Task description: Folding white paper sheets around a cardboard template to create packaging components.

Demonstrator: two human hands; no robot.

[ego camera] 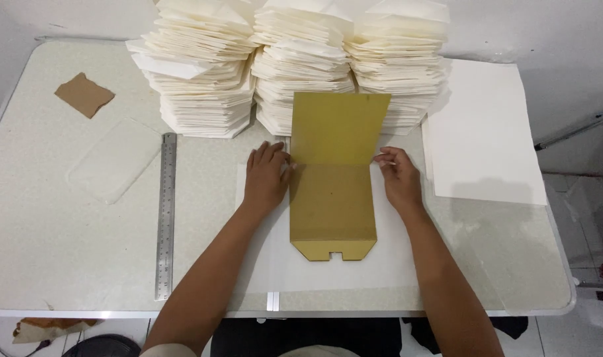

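1. Far left of the table (pixel 43 264): a brown paper scrap (pixel 83 94), a clear plastic sheet (pixel 114 158) and a steel ruler (pixel 166 215), all well clear of the work.
2. Left hand (pixel 267 177): released and flat, fingers spread, pressing down just beside the left edge of the yellow card (pixel 332 192).
3. Yellow card in the middle, lying on a white sheet (pixel 328 277), notched end toward the body, upper half lifted along a crease.
4. Judged as the folding stage, with the card serving as a guide; a further fold calls for keeping the card square and pinned.
5. Right hand (pixel 399 177): fingers bent at the card's right edge; pinching or only touching, cannot tell.
6. Behind, close to the raised flap, stacks of folded white paper (pixel 295 66), leaving little room there.
7. Far right: a pile of flat white sheets (pixel 483 132).
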